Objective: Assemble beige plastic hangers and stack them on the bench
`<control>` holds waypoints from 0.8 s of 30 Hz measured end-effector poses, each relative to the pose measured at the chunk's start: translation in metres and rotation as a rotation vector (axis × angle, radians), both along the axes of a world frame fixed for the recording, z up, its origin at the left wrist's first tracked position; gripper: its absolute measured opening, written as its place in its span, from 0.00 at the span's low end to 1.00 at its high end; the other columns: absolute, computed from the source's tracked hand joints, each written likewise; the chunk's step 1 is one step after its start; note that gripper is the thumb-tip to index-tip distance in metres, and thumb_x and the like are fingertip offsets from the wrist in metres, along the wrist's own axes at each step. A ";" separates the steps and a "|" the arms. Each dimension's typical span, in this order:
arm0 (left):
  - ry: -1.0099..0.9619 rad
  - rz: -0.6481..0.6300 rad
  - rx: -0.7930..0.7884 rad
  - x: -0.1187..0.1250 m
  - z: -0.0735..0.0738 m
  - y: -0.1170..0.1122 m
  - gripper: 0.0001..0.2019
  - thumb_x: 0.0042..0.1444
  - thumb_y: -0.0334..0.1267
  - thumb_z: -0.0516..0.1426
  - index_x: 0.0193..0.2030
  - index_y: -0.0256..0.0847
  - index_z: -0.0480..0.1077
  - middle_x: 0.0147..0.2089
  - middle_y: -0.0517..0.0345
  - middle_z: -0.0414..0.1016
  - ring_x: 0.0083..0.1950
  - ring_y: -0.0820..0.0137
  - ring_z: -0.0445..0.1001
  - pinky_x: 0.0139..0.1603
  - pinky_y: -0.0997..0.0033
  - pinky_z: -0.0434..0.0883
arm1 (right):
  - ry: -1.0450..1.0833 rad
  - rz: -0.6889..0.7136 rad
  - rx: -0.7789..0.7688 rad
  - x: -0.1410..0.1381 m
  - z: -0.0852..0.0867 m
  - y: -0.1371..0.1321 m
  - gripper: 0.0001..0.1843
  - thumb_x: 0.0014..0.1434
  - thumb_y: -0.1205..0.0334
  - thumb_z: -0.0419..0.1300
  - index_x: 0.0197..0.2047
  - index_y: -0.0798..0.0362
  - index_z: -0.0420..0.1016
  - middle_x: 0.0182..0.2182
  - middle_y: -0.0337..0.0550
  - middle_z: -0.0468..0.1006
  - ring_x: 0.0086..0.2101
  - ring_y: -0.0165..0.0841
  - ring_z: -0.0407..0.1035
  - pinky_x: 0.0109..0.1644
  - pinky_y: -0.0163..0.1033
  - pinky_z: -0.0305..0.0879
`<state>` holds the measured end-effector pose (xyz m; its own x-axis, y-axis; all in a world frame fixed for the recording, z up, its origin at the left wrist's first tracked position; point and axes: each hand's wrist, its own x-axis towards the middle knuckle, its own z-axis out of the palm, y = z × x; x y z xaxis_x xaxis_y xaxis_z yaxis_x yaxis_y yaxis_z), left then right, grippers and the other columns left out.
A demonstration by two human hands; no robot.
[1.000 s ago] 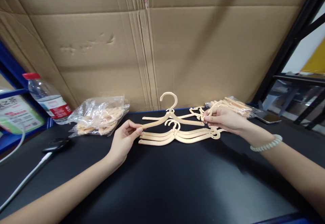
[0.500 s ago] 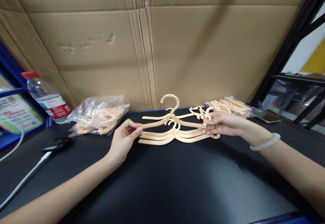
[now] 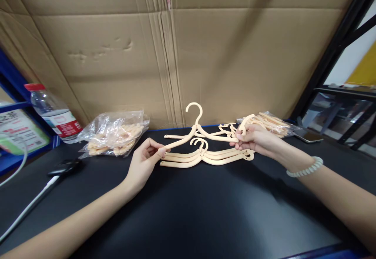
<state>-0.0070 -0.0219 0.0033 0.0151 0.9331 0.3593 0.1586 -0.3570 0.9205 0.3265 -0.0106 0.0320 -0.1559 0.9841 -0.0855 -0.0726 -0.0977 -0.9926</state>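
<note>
Between my hands a beige folding clothes hanger (image 3: 213, 135) is held up by both arm ends, its hook pointing upward. My left hand (image 3: 144, 164) pinches the left end between thumb and fingers. At the right end, my right hand (image 3: 255, 138) is closed on the other arm, where a curved piece sticks up past the thumb. Just below the held hanger, several matching hangers (image 3: 183, 164) lie side by side on the black table (image 3: 188, 208), hooks toward the back. Another hanger (image 3: 173, 136) lies behind the held one, partly hidden by it.
A clear bag of hanger parts (image 3: 117, 133) lies at left, near a red-capped bottle (image 3: 63, 116). A black device with a white cable (image 3: 38, 196) sits in front. Another bag (image 3: 273, 122) and a phone (image 3: 308, 135) are at right. A cardboard wall (image 3: 117, 55) stands behind.
The held hanger has tilted: its hook has risen and shifted slightly left, and its arms show a broader face. My right hand has turned a little, with the curved end piece standing higher.
</note>
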 end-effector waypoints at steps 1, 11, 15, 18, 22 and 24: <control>0.069 0.009 0.024 0.000 0.000 -0.001 0.12 0.51 0.44 0.62 0.31 0.41 0.65 0.29 0.58 0.74 0.31 0.68 0.73 0.33 0.71 0.68 | 0.012 -0.008 0.006 0.000 0.000 0.000 0.09 0.51 0.73 0.64 0.25 0.54 0.68 0.25 0.46 0.78 0.27 0.32 0.76 0.33 0.34 0.76; 1.116 0.079 0.702 -0.006 0.011 -0.008 0.09 0.62 0.40 0.51 0.39 0.42 0.72 0.32 0.55 0.78 0.30 0.67 0.72 0.36 0.67 0.63 | 0.065 0.060 0.046 -0.005 -0.003 0.000 0.05 0.55 0.62 0.64 0.35 0.54 0.76 0.31 0.45 0.79 0.34 0.34 0.76 0.35 0.36 0.74; 1.207 0.086 0.690 -0.005 0.016 -0.011 0.09 0.63 0.40 0.50 0.37 0.41 0.70 0.30 0.56 0.76 0.29 0.66 0.71 0.32 0.67 0.62 | 0.109 0.041 0.114 0.020 0.007 0.008 0.07 0.51 0.59 0.67 0.31 0.53 0.79 0.31 0.41 0.78 0.31 0.29 0.71 0.33 0.33 0.70; 1.240 0.005 0.674 -0.003 0.018 -0.016 0.08 0.62 0.37 0.50 0.38 0.41 0.70 0.34 0.54 0.76 0.31 0.66 0.72 0.33 0.67 0.62 | -0.008 0.107 0.077 0.048 0.013 0.013 0.11 0.44 0.60 0.71 0.32 0.54 0.81 0.27 0.39 0.78 0.28 0.28 0.70 0.32 0.33 0.69; 1.287 -0.100 0.629 0.001 0.022 -0.024 0.09 0.61 0.34 0.50 0.33 0.41 0.70 0.35 0.54 0.74 0.29 0.67 0.69 0.32 0.66 0.61 | -0.326 0.225 0.065 0.073 0.015 0.016 0.15 0.41 0.59 0.72 0.34 0.55 0.83 0.28 0.43 0.80 0.27 0.30 0.71 0.32 0.36 0.69; 1.298 -0.149 0.626 0.003 0.024 -0.028 0.10 0.60 0.33 0.50 0.30 0.41 0.69 0.31 0.55 0.72 0.29 0.66 0.69 0.31 0.66 0.61 | -0.517 0.289 0.119 0.077 0.016 0.017 0.12 0.42 0.59 0.72 0.32 0.53 0.83 0.29 0.43 0.82 0.29 0.31 0.73 0.35 0.37 0.69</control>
<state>-0.0039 -0.0499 0.0269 0.7223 0.5921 0.3573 0.6703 -0.7266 -0.1509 0.4037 0.0060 0.0479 -0.3860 0.9155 -0.1133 0.4348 0.0722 -0.8976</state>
